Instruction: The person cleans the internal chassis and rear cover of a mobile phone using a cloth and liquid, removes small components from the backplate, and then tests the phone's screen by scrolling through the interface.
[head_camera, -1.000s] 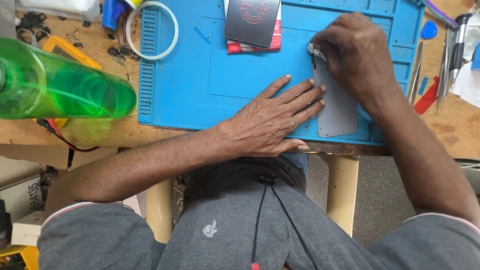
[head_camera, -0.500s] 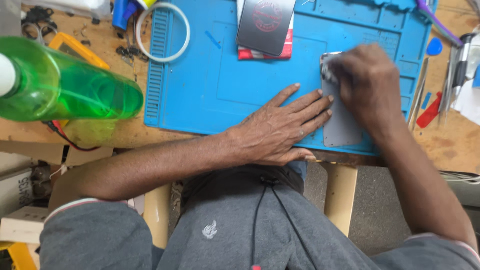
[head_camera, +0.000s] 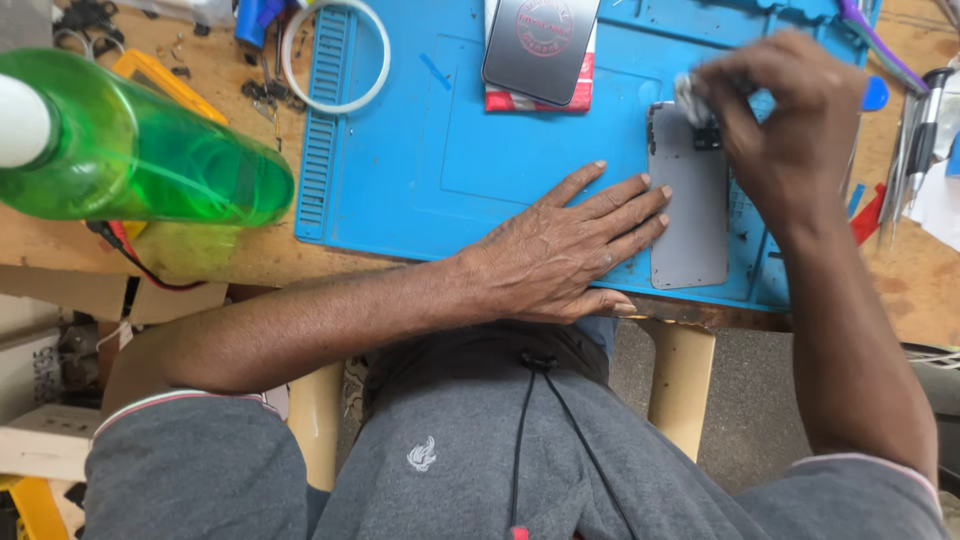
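Observation:
A grey phone (head_camera: 690, 215) lies back-up on the blue work mat (head_camera: 420, 150) near the mat's right front corner. My left hand (head_camera: 565, 250) rests flat on the mat with its fingertips against the phone's left edge. My right hand (head_camera: 790, 125) hovers over the phone's top end, fingers pinched on a small pale wad (head_camera: 688, 92) by the camera corner. The hand is blurred, so I cannot make out what the wad is.
A green plastic bottle (head_camera: 140, 150) lies at the left on the wooden bench. A white ring (head_camera: 335, 55) and a dark phone on a red pad (head_camera: 540, 50) sit at the mat's far side. Tweezers and tools (head_camera: 915, 130) lie to the right.
My right hand has moved along the phone's top end with the wad, rubbing it. My left hand has stayed flat against the phone. The view has shifted slightly.

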